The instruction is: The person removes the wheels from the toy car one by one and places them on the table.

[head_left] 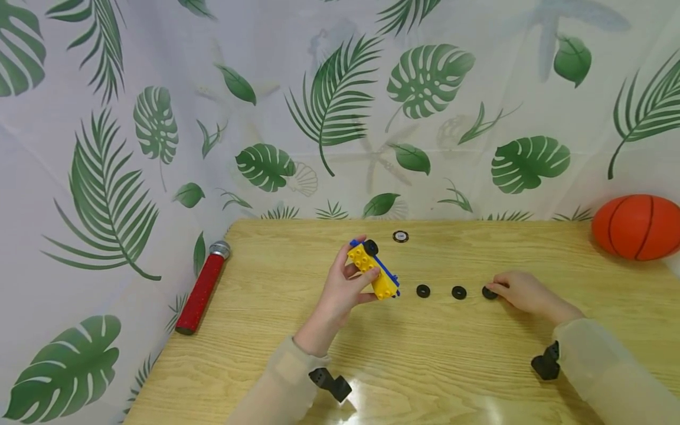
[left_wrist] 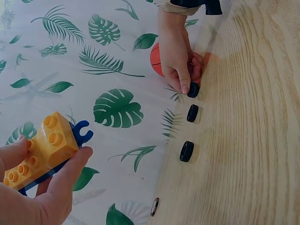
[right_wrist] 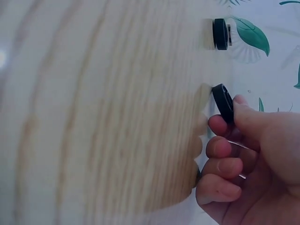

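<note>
A yellow toy car body of studded building bricks (head_left: 366,264) on a blue base, with one black wheel (head_left: 370,247) on it, is above the table. My left hand (head_left: 345,289) holds it between thumb and fingers; a blue hook (left_wrist: 82,133) juts from its end in the left wrist view. Three loose black wheels lie in a row to its right: a left one (head_left: 423,291), a middle one (head_left: 459,293) and a right one (head_left: 489,292). With thumb and index finger, my right hand (head_left: 523,292) pinches the right one, which looks tilted in the right wrist view (right_wrist: 223,103).
A round black-and-white chip (head_left: 401,236) lies near the back edge of the wooden table (head_left: 425,354). To the left is a red microphone (head_left: 204,289) with a silver head. An orange basketball (head_left: 637,227) sits at the back right, before a leaf-patterned curtain (head_left: 340,118).
</note>
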A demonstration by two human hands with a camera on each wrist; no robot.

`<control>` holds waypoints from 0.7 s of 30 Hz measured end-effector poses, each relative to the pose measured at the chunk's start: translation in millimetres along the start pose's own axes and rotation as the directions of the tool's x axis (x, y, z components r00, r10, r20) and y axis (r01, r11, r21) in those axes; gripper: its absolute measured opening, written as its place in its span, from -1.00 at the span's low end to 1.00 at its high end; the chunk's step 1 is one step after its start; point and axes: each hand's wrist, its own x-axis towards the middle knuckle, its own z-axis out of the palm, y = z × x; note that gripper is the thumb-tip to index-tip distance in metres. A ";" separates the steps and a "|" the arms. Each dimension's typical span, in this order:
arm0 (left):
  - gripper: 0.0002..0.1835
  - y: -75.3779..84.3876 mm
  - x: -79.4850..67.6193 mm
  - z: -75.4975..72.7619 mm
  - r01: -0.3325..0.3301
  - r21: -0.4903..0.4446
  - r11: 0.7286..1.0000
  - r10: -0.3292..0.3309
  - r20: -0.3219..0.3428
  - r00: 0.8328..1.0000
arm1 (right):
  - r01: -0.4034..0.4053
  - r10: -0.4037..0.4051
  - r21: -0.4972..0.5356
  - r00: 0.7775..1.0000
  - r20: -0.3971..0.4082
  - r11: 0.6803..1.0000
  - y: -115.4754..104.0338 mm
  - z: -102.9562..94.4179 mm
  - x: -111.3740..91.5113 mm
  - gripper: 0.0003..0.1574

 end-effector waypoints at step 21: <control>-0.31 1.4 -1.0 -0.5 0.010 0.008 1.000 -0.010 0.001 1.000 | 0.041 -0.040 -0.094 0.999 0.008 0.995 0.8 1.4 0.0 -0.67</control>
